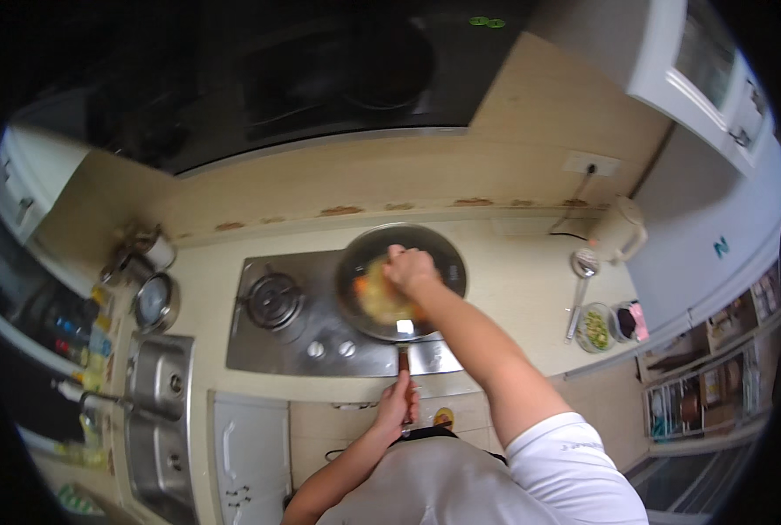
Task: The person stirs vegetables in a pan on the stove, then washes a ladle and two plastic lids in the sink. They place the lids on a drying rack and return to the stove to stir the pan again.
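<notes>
A dark round pan (344, 298) sits over the right side of the steel gas hob, under what looks like a clear glass lid (453, 289). Yellowish food with orange pieces (380, 305) shows blurred through it. My left hand (398, 401) grips the pan's brown handle (403, 359), which points towards my body. Over the lid's middle, my right hand (411, 269) is closed, apparently on the knob, which its fingers hide. That hand is slightly blurred.
The hob's left burner (274, 300) is bare. A double sink (160, 380) and a metal pot (156, 302) are to the left. At right are a ladle (581, 289), a container of chopped greens (594, 328) and an electric kettle (620, 230). A dark range hood (338, 79) overhangs.
</notes>
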`<state>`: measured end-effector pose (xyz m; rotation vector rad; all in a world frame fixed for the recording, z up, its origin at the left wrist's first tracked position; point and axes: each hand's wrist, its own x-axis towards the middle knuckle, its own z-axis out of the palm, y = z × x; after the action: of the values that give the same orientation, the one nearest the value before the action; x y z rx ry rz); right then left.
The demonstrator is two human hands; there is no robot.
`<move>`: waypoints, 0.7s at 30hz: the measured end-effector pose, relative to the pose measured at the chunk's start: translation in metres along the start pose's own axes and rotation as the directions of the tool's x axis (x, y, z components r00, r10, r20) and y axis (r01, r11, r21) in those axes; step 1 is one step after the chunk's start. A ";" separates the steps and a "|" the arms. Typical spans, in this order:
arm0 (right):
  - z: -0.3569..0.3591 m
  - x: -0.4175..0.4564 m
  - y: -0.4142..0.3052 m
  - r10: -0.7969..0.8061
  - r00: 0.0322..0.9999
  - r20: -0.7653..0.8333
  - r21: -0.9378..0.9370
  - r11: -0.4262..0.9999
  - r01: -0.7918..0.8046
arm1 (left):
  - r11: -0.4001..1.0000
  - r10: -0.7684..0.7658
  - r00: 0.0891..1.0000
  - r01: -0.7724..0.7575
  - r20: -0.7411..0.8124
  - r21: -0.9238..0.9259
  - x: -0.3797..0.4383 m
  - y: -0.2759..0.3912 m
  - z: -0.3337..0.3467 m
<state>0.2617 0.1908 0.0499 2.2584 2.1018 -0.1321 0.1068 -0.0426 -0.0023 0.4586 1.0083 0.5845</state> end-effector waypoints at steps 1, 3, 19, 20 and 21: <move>0.005 0.004 -0.001 -0.005 1.000 -0.007 -0.002 1.000 0.005 | 1.000 -0.005 1.000 0.005 -0.010 0.014 -0.002 0.002 0.001; 0.004 0.006 -0.012 -0.001 1.000 0.021 0.067 0.998 -0.001 | 1.000 0.024 0.999 -0.024 -0.024 -0.009 -0.003 0.001 -0.003; 0.016 0.014 -0.010 0.023 0.999 0.023 -0.022 1.000 -0.023 | 0.998 0.016 1.000 -0.016 -0.002 -0.054 -0.005 0.004 0.004; 0.016 0.015 -0.008 0.024 1.000 0.016 -0.018 1.000 -0.023 | 0.999 0.017 1.000 -0.017 0.007 -0.051 -0.004 0.004 0.004; 0.017 0.015 -0.007 0.022 1.000 0.010 -0.016 1.000 -0.022 | 0.999 0.018 1.000 -0.017 0.014 -0.051 -0.003 0.003 0.004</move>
<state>0.2550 0.2047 0.0319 2.2657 2.0648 -0.1254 0.1079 -0.0425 0.0031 0.4265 0.9744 0.6200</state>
